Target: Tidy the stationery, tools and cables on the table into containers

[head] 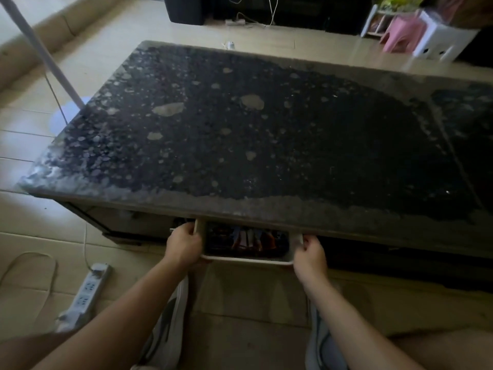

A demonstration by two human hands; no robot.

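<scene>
A white plastic basket (248,260) sticks halfway out from under the front edge of the dark speckled table (266,129). Its inside is dim; I make out orange and pale items that I cannot identify. My left hand (184,243) grips the basket's left rim with curled fingers. My right hand (310,249) grips its right rim the same way. Most of the basket's far half is hidden beneath the tabletop.
A white power strip (85,295) with its cable lies on the tiled floor at the left. A white fan pole (45,54) and base stand beyond the table's left corner. Pink and white stools (421,36) are at the far right. My shoes (165,324) are below.
</scene>
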